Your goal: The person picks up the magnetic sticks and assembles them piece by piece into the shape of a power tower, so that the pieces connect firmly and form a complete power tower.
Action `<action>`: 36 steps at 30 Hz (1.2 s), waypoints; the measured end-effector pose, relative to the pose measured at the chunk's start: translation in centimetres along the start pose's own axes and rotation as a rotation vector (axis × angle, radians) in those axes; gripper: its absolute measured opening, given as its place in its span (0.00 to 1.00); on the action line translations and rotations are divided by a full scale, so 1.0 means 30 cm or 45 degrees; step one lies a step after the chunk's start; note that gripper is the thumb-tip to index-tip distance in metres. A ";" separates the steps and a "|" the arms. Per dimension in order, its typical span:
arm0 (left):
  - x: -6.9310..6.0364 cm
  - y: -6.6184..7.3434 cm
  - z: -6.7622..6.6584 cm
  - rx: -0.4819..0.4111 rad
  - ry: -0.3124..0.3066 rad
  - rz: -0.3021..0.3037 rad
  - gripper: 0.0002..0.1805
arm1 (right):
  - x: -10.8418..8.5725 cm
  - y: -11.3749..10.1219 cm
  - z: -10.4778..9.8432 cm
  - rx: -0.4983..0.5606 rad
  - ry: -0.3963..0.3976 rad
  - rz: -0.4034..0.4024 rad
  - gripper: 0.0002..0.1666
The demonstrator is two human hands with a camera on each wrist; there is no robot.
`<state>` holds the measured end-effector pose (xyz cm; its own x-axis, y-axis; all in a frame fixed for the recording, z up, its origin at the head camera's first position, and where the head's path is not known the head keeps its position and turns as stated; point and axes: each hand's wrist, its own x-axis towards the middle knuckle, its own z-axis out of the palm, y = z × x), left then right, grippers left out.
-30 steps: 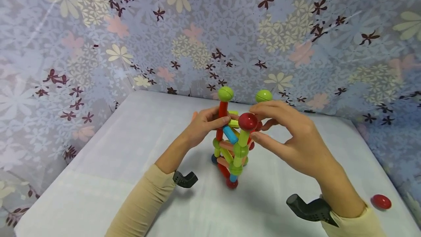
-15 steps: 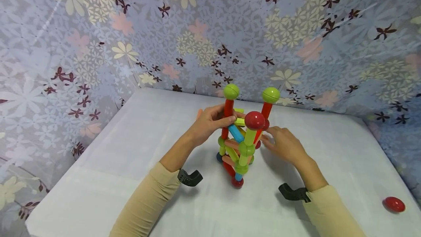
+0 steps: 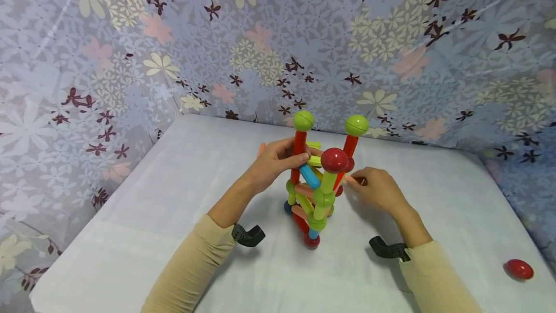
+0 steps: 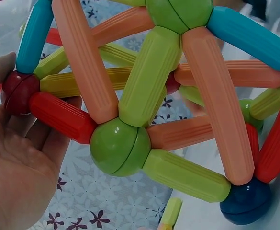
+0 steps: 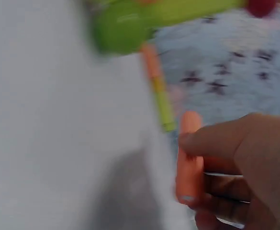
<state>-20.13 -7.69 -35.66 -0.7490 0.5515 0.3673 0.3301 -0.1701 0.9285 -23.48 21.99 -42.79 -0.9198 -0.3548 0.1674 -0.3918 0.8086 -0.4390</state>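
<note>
A tower of magnetic rods and balls (image 3: 323, 197) stands upright on the white table in the head view. Near its top left, my left hand (image 3: 273, 163) grips it around a red rod (image 3: 299, 142). The left wrist view has this hand's fingers (image 4: 0, 67) at a dark red ball (image 4: 21, 93) of the tower. To the right of the tower and low over the table is my right hand (image 3: 379, 188). It pinches a loose salmon-orange magnetic rod (image 5: 190, 163) between thumb and fingers, clear in the right wrist view.
A loose red ball (image 3: 519, 269) lies at the table's right side. Behind the tower, a line of orange, yellow and green rods (image 5: 157, 88) lies on the table (image 5: 44, 143). A floral cloth (image 3: 187, 28) hangs behind the table.
My right hand has left the tower's upper right, dropped to the table beside it and picked up the orange rod. My left hand keeps its grip. The head view shifted slightly.
</note>
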 end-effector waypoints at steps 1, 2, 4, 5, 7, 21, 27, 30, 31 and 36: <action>0.001 0.000 0.001 -0.006 -0.001 0.003 0.18 | -0.006 -0.003 -0.030 0.059 0.011 0.012 0.20; 0.001 0.000 0.002 -0.009 -0.002 0.006 0.18 | -0.013 -0.008 -0.059 0.114 0.036 0.020 0.21; 0.002 -0.002 0.002 -0.018 -0.007 0.012 0.18 | -0.030 -0.028 -0.118 0.210 0.111 0.032 0.22; 0.002 -0.003 0.002 -0.015 -0.007 0.014 0.18 | -0.041 -0.043 -0.146 0.248 0.156 0.034 0.23; 0.002 -0.002 0.001 -0.012 -0.007 0.018 0.19 | -0.066 -0.080 -0.196 0.327 0.263 0.043 0.22; 0.006 0.004 0.008 -0.008 0.010 0.020 0.18 | -0.203 -0.375 -0.297 0.847 0.465 -0.264 0.14; 0.007 0.007 0.010 -0.011 0.037 -0.013 0.17 | -0.200 -0.414 -0.266 0.825 0.374 -0.202 0.16; 0.010 0.004 0.009 -0.003 0.039 -0.011 0.20 | -0.196 -0.419 -0.257 0.806 0.345 -0.168 0.17; 0.012 0.004 0.009 -0.002 0.038 -0.006 0.20 | -0.195 -0.421 -0.256 0.797 0.339 -0.164 0.18; 0.014 0.004 0.008 -0.007 0.039 0.008 0.15 | -0.190 -0.424 -0.249 0.753 0.336 -0.177 0.19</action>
<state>-20.27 -7.27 -35.42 -0.7640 0.5253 0.3746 0.3320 -0.1777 0.9264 -13.41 17.24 -31.57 -0.8650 -0.2497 0.4353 -0.4994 0.3427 -0.7957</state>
